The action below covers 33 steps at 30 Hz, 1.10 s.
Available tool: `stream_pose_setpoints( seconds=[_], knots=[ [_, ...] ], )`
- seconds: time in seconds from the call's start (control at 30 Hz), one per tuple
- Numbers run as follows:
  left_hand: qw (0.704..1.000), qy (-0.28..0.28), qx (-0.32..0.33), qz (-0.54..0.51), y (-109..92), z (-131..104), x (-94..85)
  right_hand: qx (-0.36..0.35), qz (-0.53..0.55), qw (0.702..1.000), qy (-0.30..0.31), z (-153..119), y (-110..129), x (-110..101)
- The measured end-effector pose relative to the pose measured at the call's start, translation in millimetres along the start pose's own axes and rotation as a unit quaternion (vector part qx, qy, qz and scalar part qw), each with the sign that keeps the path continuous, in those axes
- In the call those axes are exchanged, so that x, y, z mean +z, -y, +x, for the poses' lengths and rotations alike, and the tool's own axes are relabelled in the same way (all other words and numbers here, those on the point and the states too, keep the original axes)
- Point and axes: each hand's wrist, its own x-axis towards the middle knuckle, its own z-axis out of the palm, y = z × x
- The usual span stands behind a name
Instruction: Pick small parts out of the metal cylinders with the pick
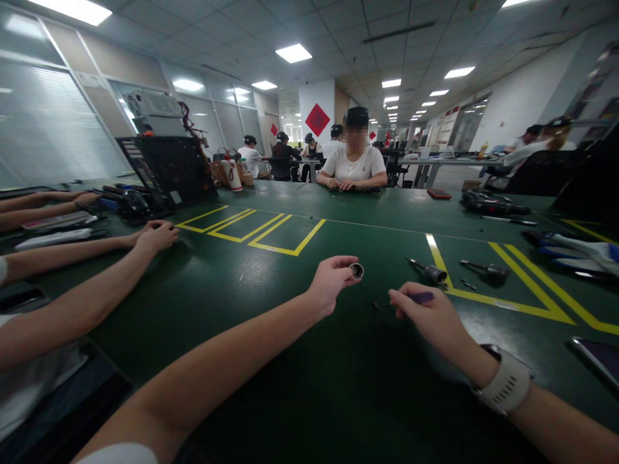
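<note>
Near the middle of the green table (271,293), my left hand (331,283) pinches a small round metal cup (356,270), its open end facing right and toward me. My right hand (428,312) grips a screwdriver (422,298) with a purple handle; its thin shaft points left, and a small dark piece (376,305) is at the tip. The two hands are apart. Beyond my right hand lies a metal cylinder with a shaft (434,274). A second such part (493,271) is to its right, with several small metal bits (468,283) between them.
Yellow tape (507,305) marks areas on the table. Gloves (575,253) and a phone (597,359) are at the right. Another person's hands (157,235) rest at the left, near a black computer case (169,171). A person (355,161) sits across the table.
</note>
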Motion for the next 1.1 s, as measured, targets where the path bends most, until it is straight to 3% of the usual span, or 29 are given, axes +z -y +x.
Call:
stream_pose_setpoints(
  seconds=[0.2,0.37,0.5,0.77,1.1],
  knots=[
    [1.000,0.003,0.003,0.004,1.1,-0.3,2.5,-0.004,-0.023,0.999,-0.035,-0.9,1.9,2.3],
    [1.000,0.012,0.000,0.013,4.0,0.8,0.5,-0.022,0.082,0.993,-0.079,-2.7,-8.0,2.9],
    [0.999,0.032,-0.003,0.020,8.0,1.9,-2.1,-0.082,0.129,0.979,-0.133,-6.5,-8.7,0.0],
    [0.999,0.040,0.002,0.021,5.2,-8.7,5.7,-0.201,0.059,0.974,-0.081,-9.9,-2.9,8.6],
    [0.996,0.058,0.035,0.064,2.6,-17.0,10.5,-0.306,-0.049,0.944,-0.112,-14.5,10.9,2.5]
  ],
)
